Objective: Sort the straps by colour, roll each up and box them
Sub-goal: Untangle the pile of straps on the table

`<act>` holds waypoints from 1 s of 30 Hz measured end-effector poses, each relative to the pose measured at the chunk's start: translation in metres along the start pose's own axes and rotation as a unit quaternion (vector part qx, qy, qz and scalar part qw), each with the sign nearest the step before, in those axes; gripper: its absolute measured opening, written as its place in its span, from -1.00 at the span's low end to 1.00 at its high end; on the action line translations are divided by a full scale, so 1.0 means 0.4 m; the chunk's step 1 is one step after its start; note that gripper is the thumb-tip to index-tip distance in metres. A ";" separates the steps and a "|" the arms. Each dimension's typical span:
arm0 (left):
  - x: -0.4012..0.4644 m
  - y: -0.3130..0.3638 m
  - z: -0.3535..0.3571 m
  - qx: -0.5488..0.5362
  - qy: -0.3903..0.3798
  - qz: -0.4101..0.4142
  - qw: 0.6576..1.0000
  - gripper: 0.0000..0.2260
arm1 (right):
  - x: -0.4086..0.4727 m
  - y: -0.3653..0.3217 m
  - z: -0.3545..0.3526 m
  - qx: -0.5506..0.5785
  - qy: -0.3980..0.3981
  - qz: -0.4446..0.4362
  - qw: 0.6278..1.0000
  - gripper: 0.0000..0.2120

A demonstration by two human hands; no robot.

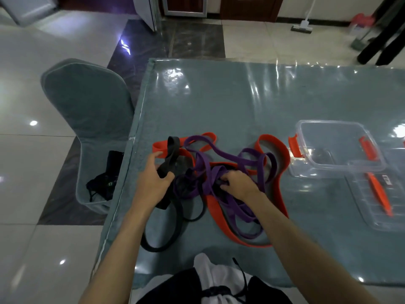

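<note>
Head view, only one I've got. My left hand [153, 183] is clamped on a black strap [172, 154], fingers wrapped round a doubled section of it near the table's left edge; the rest of that strap trails down toward me in a loop. My right hand [237, 184] sits in the middle of the tangle, fingers curled down into the purple straps [219, 172]; looks like a pinch on them, but the fingertips are buried, so I cannot tell for sure what's gripped. Hands are apart, the knot of straps between them.

Orange straps [274, 194] run under and around the purple ones, one wide loop reaching right, close to the box. All colours are mixed in one pile on the table [241, 102], which has a teal cover under clear plastic.

Clear box [335, 150] with orange latches stands right of the pile, open, nothing rolled inside. Its lid [377, 198] lies flat just in front of it, nearer me.

Covered chair [87, 102] left of the table, dark cloth [105, 183] on its seat.
</note>
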State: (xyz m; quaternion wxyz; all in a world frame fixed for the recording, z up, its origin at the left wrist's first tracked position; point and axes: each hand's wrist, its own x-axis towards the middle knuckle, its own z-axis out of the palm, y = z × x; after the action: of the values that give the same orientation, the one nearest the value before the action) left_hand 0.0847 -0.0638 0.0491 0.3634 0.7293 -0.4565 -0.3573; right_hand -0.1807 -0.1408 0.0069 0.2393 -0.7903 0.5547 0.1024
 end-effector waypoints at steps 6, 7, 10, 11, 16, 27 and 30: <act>0.016 -0.020 0.012 -0.003 0.003 0.007 1.000 -0.45 | 0.038 -0.034 0.085 -0.117 0.048 0.028 0.992 -0.72; 0.019 -0.025 0.013 -0.004 0.005 0.006 1.000 -0.44 | 0.041 -0.026 0.083 -0.115 0.057 0.026 0.991 -0.78; 0.026 -0.037 0.013 0.001 0.008 0.006 1.000 -0.44 | 0.045 0.022 0.047 -0.047 0.056 0.037 0.997 -0.77; 0.028 -0.039 0.012 0.005 0.010 0.007 1.000 -0.44 | 0.041 0.037 0.029 0.007 0.048 0.048 0.998 -0.72; 0.024 -0.045 -0.005 0.014 0.023 -0.002 1.000 -0.45 | 0.004 0.100 -0.052 0.048 -0.009 0.068 0.996 -0.54; -0.042 -0.080 -0.061 -0.005 0.036 -0.030 0.999 -0.46 | 0.004 -0.142 0.069 -0.090 0.064 -0.258 0.960 -0.47; -0.052 -0.079 -0.074 0.007 0.039 -0.029 0.999 -0.45 | 0.059 -0.173 0.100 -0.195 0.045 -0.185 0.962 -0.47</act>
State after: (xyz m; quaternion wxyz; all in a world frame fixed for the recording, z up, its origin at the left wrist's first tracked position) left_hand 0.1161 -0.0283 0.0403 0.3650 0.7582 -0.4235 -0.3357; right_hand -0.1038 -0.1220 -0.0196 0.0701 -0.9141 0.3786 0.1273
